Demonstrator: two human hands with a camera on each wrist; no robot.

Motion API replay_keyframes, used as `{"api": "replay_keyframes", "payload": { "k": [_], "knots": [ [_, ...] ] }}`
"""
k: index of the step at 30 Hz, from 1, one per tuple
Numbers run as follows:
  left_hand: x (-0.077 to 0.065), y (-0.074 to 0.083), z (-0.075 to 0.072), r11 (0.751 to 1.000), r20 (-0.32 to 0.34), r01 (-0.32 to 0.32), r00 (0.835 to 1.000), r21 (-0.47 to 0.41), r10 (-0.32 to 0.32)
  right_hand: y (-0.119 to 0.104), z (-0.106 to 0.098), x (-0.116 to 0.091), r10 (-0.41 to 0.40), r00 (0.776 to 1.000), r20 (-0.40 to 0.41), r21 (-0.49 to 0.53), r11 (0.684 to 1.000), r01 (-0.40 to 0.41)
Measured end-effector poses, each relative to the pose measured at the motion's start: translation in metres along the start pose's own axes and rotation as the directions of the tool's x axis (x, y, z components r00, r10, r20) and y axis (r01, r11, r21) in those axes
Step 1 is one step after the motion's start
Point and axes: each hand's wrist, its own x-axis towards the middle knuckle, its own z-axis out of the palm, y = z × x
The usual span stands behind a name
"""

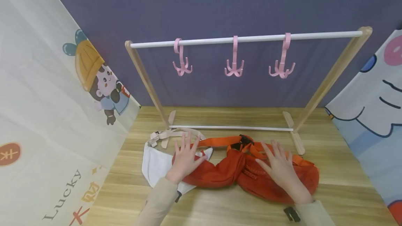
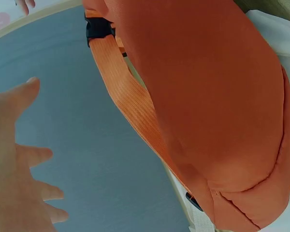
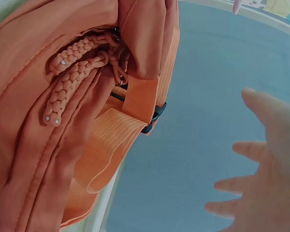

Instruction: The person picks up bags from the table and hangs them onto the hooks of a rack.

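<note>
A red-orange fabric waist bag (image 1: 213, 173) with an orange strap (image 1: 220, 141) and black buckle (image 1: 242, 142) lies on the wooden table; its right part (image 1: 260, 184) carries braided zipper pulls (image 3: 70, 92). I cannot tell whether these are one bag or two. Partly under its left end is a white bag (image 1: 155, 163) with a pale strap (image 1: 169, 134). Over the left end my left hand (image 1: 184, 159) is spread, fingers straight, holding nothing. My right hand (image 1: 279, 168) is spread likewise over the right part. Both wrist views show the hands apart from the fabric.
Behind the bags stands a rack with wooden legs (image 1: 333, 79) and a white top rail (image 1: 207, 41). Three pink hooks (image 1: 181, 62) hang from that rail. A lower white bar (image 1: 229, 127) crosses near the table. Printed cloths (image 1: 47, 79) flank both sides.
</note>
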Motion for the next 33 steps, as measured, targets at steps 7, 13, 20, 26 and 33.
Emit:
{"api": "replay_keyframes", "payload": {
  "k": [7, 13, 20, 26, 33],
  "knots": [
    [0.005, -0.002, 0.003, 1.000, 0.009, -0.030, 1.000, 0.008, 0.030, -0.005, 0.000, 0.010, -0.034, 0.999, 0.008, -0.010, 0.999, 0.034],
    [0.013, -0.005, 0.003, 0.997, 0.036, -0.078, 0.996, 0.009, 0.077, -0.007, 0.001, 0.024, -0.122, 0.993, -0.006, -0.052, 0.991, 0.121],
    [0.027, -0.010, 0.001, 0.991, 0.085, -0.133, 0.988, 0.022, 0.131, -0.011, 0.005, 0.040, -0.239, 0.971, -0.016, -0.085, 0.968, 0.236],
    [0.040, -0.011, -0.007, 0.978, 0.103, -0.188, 0.978, 0.085, 0.179, -0.016, 0.009, 0.057, -0.305, 0.952, 0.024, -0.134, 0.943, 0.306],
    [0.054, -0.011, -0.007, 0.965, 0.167, -0.248, 0.958, 0.085, 0.232, -0.022, 0.015, 0.073, -0.310, 0.945, 0.106, -0.133, 0.937, 0.323]
  ]
}}
